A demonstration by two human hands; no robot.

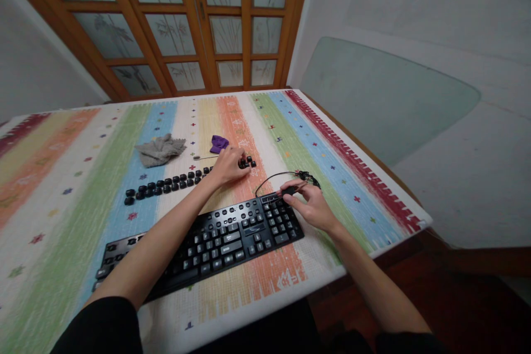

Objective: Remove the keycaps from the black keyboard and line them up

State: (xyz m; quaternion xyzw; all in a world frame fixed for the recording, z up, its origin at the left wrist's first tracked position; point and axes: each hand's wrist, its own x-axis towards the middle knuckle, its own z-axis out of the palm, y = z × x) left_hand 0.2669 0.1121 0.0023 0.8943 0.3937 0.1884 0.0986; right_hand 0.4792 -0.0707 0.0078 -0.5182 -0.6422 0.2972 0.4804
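A black keyboard (232, 235) lies tilted across the cloth in front of me. Sockets without caps show along its upper rows and at its left end, while many keys at the middle and right still have caps. Beyond it, loose black keycaps (166, 183) are lined up in two rows. My left hand (232, 166) is at the right end of these rows, finger and thumb pinched around a keycap (243, 164). Over the keyboard's upper right corner, my right hand (307, 203) grips a small black tool (289, 191) with its thin end near the number pad.
A crumpled grey cloth (161, 149) and a purple cloth (218, 144) lie beyond the keycaps. The bundled keyboard cable (309, 177) rests just past my right hand. A striped tablecloth (124, 144) covers the table, whose right edge runs along a wall.
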